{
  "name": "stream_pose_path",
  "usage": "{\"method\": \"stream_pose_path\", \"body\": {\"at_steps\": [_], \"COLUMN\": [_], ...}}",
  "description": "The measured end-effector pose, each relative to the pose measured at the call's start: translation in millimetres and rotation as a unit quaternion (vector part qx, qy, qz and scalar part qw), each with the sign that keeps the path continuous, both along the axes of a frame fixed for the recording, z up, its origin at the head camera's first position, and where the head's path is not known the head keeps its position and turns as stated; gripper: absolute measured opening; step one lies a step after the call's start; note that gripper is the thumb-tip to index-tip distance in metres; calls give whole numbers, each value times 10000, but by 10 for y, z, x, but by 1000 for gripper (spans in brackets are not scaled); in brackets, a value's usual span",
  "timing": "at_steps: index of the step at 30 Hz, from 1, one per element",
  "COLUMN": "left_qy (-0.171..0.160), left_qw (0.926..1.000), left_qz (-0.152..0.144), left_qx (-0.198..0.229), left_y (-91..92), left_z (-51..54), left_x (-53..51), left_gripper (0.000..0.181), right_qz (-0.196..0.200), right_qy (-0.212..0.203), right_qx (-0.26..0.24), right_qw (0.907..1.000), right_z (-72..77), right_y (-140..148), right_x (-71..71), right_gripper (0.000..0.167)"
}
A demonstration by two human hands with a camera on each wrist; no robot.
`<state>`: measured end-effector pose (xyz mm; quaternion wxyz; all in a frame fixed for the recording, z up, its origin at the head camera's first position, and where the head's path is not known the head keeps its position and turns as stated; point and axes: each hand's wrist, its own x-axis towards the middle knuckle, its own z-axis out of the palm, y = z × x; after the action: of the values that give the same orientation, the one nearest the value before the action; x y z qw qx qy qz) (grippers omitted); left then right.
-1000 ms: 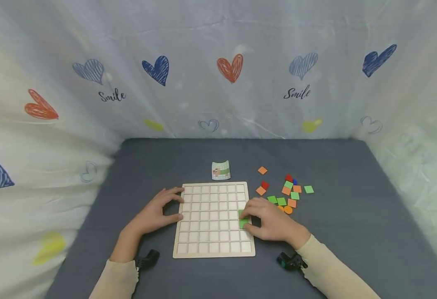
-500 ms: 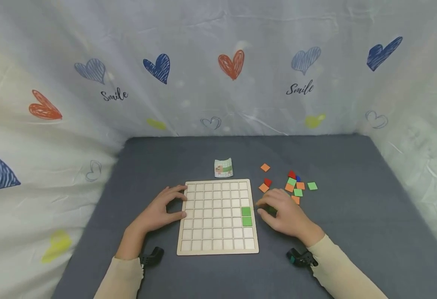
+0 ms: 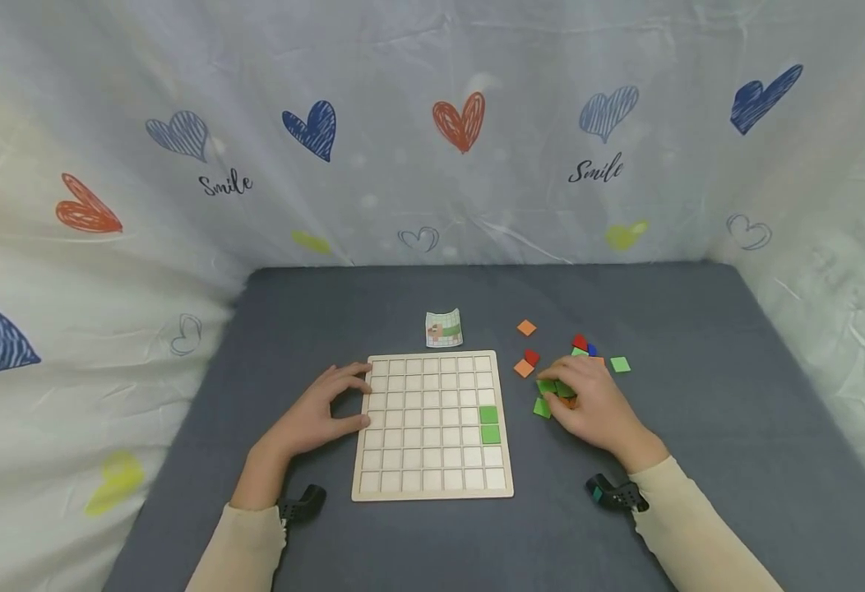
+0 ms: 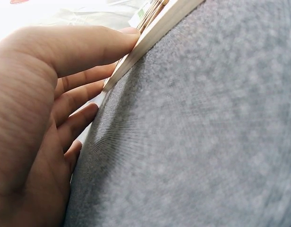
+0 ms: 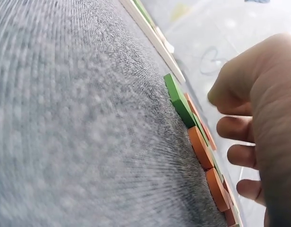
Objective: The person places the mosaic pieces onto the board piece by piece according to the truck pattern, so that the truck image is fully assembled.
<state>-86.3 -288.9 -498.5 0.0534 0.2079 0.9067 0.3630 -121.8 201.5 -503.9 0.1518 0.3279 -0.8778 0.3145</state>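
Note:
A pale wooden grid board (image 3: 432, 496) lies on the dark cloth. Two green square tiles (image 3: 489, 414) sit in adjoining cells of its right column. The left hand (image 3: 314, 415) touches the board's left edge with thumb and fingertips; the left wrist view shows the thumb (image 4: 96, 45) against the board's side (image 4: 152, 42). Over the loose tiles right of the board is the right hand (image 3: 595, 403), fingers loosely bent. The right wrist view shows that hand (image 5: 259, 90) apart from a green tile (image 5: 179, 101) and orange round pieces (image 5: 201, 146), holding nothing visible.
Behind the board lies a small picture card (image 3: 443, 329). Loose pieces include an orange tile (image 3: 526, 327), red tile (image 3: 532, 357), blue piece (image 3: 591, 349) and green tile (image 3: 620, 364). A heart-printed curtain (image 3: 418, 148) hangs behind the table and at its sides.
The right hand has left the green tiles on the board and moved right, over the loose pieces. The left hand stays at the board's edge. The head view has shifted slightly.

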Motion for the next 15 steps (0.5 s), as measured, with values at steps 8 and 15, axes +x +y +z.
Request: {"method": "stream_pose_path", "body": {"at_steps": [8, 15], "left_qy": [27, 64], "left_qw": [10000, 10000], "left_qz": [22, -23], "left_qx": [-13, 25], "left_y": [-6, 18], "left_z": [-9, 11], "left_x": [5, 7], "left_gripper": [44, 43], "right_qz": [-154, -364], "right_qy": [-80, -423], "right_qx": [378, 470], "right_qw": [9991, 9973], "right_z": [-10, 1], "right_y": [-7, -5], "right_x": [-34, -50], "right_gripper": [27, 30]}}
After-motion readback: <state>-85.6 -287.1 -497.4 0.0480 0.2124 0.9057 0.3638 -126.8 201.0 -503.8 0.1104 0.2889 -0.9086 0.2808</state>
